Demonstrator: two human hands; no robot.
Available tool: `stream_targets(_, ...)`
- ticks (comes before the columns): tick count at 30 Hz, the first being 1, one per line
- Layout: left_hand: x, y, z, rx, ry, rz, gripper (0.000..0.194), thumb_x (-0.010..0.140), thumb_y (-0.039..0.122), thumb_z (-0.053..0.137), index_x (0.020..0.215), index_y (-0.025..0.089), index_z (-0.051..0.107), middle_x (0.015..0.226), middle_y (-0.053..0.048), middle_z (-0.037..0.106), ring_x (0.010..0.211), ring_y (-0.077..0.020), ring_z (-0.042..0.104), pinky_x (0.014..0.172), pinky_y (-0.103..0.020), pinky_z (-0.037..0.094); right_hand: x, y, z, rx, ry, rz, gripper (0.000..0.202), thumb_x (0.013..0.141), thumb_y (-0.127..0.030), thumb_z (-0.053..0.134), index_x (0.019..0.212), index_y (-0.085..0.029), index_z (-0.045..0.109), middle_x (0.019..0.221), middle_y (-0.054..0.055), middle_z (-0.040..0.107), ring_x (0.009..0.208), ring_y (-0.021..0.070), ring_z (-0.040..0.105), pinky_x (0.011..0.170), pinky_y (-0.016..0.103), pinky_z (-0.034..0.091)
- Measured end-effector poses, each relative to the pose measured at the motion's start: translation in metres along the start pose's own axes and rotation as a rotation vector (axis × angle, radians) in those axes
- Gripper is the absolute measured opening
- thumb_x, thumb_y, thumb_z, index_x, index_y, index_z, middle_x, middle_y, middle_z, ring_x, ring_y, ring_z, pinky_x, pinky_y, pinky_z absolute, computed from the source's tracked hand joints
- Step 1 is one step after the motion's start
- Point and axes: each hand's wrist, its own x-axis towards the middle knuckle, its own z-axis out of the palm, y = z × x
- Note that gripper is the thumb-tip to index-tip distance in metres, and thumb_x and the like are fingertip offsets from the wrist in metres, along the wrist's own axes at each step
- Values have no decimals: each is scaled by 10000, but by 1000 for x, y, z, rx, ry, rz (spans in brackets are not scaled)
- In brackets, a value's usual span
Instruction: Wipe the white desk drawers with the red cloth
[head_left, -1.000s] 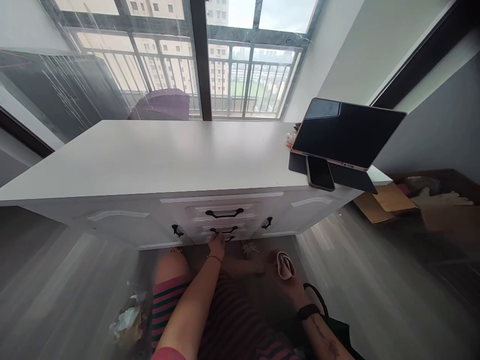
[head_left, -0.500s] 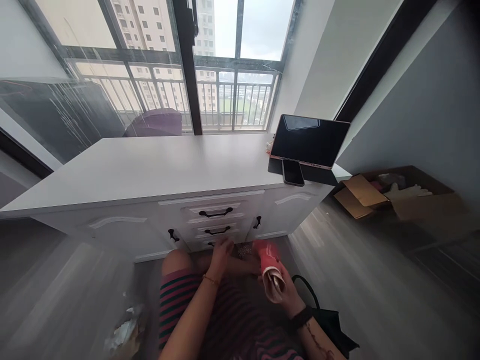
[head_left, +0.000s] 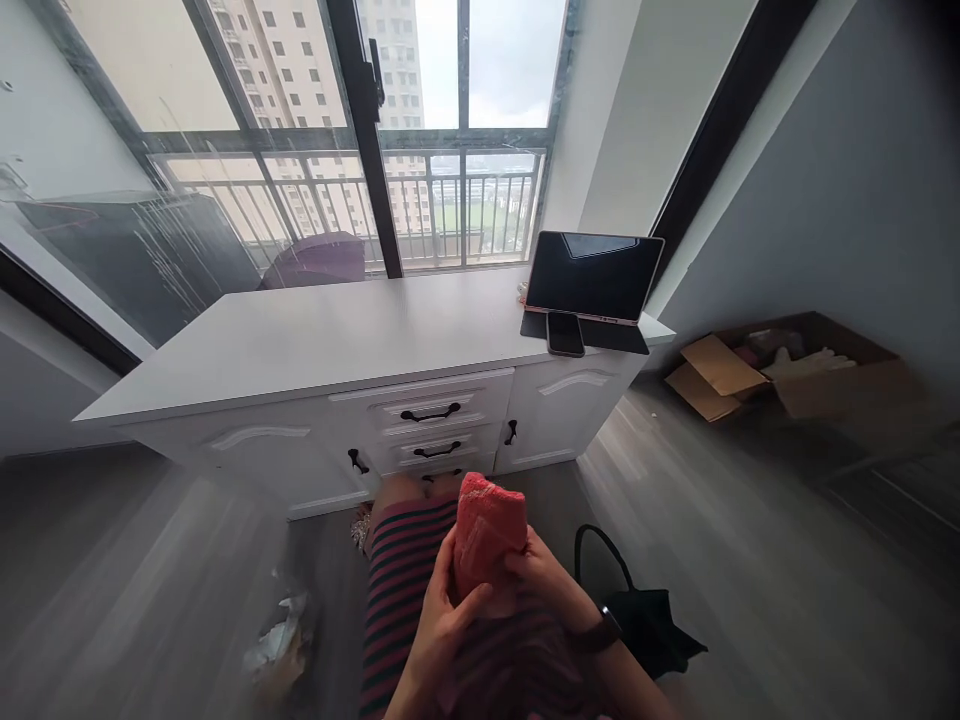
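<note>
We face a long white cabinet (head_left: 300,345) whose smooth top has a faint wood-like grain; its front has raised, curved mouldings. The floor (head_left: 187,580) is grey and streaked like wood boards. Behind the cabinet, dark-framed window glass (head_left: 495,80) is streaked, with an upright-barred railing (head_left: 480,210) beyond it. At the right, a brown cardboard box (head_left: 847,390) stands with flaps open and pale, crumpled things inside. A soft black bag (head_left: 652,630) with a looped handle sits on the floor near the right arm. A loose heap with something clear in it (head_left: 281,635) lies at the lower left, too blurred for us to name.

The red cloth (head_left: 489,530) is a thick, upright bundle with a fuzzy, towel-like surface, a blunt top edge and a paler mark near the top. It is above the lap, over a striped garment (head_left: 405,560) and in front of the drawers. The left hand (head_left: 444,608) and right hand (head_left: 536,568) are close together, gripping the cloth from either side, the left thumb across its lower front.

We count one cloth, one box, one bag, one tablet (head_left: 592,277) leaning back on its dark stand, and one phone (head_left: 565,334) lying before it. Five dark handles (head_left: 430,412) show: three on drawers, the lowest partly hidden, and two on doors.
</note>
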Motion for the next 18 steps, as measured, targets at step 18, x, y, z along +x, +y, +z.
stream_targets(18, 46, 4, -31, -216, -110, -232, 755, 559, 306, 947, 1265, 248, 686, 1300, -160, 715, 1281, -410, 609, 1154, -567, 410, 25, 4, 47, -20, 8, -27, 583, 782, -631, 738, 1193, -218, 724, 1117, 88, 727, 1170, 318, 622, 1074, 478, 441)
